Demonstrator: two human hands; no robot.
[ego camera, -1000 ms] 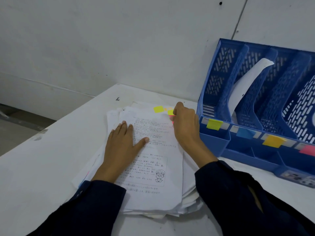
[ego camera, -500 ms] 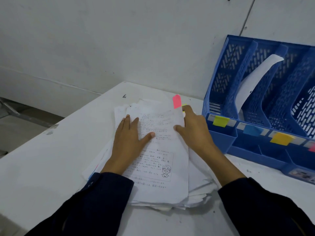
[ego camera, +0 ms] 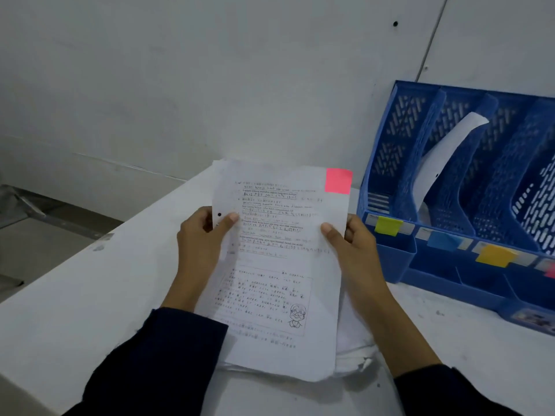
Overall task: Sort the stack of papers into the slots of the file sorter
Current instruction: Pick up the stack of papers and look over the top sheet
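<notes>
1. White sheet [ego camera: 279,265], pink tab [ego camera: 338,181] at its corner, is being held above the stack [ego camera: 354,352] on the worktop [ego camera: 75,310].
2. Left hand [ego camera: 201,244] and right hand [ego camera: 351,250] are pinching its side edges.
3. Blue sorter [ego camera: 450,259] is standing just right.

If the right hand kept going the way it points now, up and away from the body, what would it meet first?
Probably nothing before the pale wall: the right hand points past the blue plastic file sorter, though depth is unclear.

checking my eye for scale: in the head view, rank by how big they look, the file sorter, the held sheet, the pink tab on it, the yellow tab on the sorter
1. file sorter, though cropped
2. held sheet, nearer the camera, so unsure
3. pink tab
4. yellow tab
</notes>
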